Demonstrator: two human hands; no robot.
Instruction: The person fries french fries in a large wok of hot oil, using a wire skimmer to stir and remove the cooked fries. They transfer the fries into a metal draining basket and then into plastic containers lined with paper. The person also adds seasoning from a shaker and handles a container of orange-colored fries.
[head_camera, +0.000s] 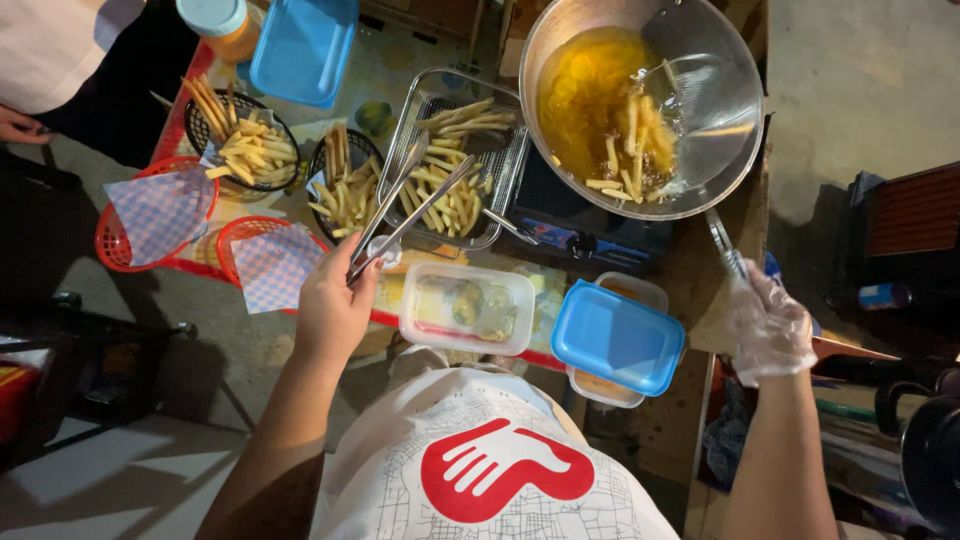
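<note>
My left hand (335, 305) grips tongs (410, 215), tips over fries (450, 195) in tray (497, 160). My gloved right hand (768, 325) grasps skimmer handle (725, 245) in wok (730, 130). Frying step; next probably needs steady lift, oil drained.

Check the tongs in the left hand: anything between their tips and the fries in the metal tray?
Nothing visible. The left hand holds the tongs, whose tips already reach over the fries in the metal tray, with no object in between. The right hand, gloved, holds the skimmer handle at the wok.
</note>
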